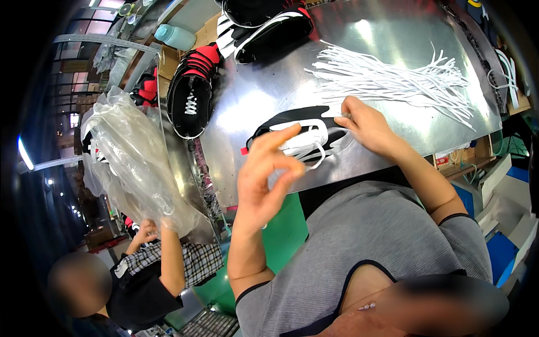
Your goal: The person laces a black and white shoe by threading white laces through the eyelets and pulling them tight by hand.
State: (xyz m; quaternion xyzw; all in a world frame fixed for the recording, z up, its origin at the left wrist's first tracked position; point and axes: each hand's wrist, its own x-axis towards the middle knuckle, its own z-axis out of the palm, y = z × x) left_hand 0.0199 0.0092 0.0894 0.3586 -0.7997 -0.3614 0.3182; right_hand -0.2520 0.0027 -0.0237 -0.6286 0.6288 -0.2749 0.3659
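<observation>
On the metal table [230, 163], close to its near edge, lies a black-and-white shoe upper [292, 117], its long axis running left to right and rising a little toward the right; a small red tab [244, 150] marks its left end, though which end is the toe cannot be told. A white lace [321, 155] loops from its middle toward the near side. The right hand [368, 126] pinches the upper's right end between thumb and bent fingers. The left hand [264, 177] hangs over the left part, index finger stretched along it, thumb and another finger curled near the lace; whether they grip it cannot be told. Beyond the right hand, a loose bundle of white laces [382, 78] spreads lengthwise to the right. To the upper left, a black-and-red shoe [193, 104] lies with its opening toward the near side, and more shoes [272, 39] lie at the far edge, near a pale blue bottle [177, 37]. Farther left, a co-worker's hands [147, 230] are at a clear plastic bag [132, 151].
</observation>
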